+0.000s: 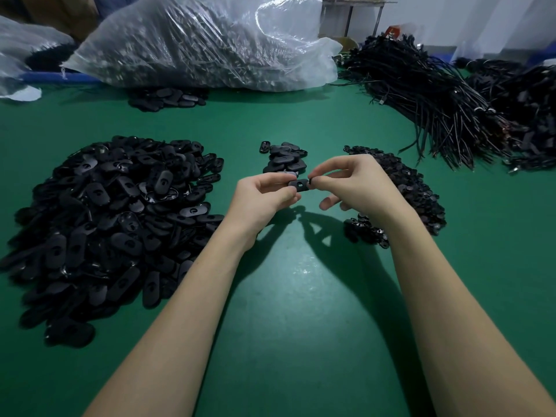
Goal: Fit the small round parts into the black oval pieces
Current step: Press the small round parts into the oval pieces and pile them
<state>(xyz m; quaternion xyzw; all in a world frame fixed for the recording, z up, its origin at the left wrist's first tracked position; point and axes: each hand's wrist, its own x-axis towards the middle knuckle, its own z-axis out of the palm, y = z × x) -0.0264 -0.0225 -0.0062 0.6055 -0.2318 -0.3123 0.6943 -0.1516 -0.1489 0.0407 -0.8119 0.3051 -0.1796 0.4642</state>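
Black oval piece [298,185] pinched by left hand [261,197], right hand [352,183] pinching beside

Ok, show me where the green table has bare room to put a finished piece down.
Bare green mat lies between the forearms, bordered by the big heap of black oval pieces left and the pile of small round parts right. More lies beyond the small middle stack, before the clear plastic bag. The far right is crowded with black cords.
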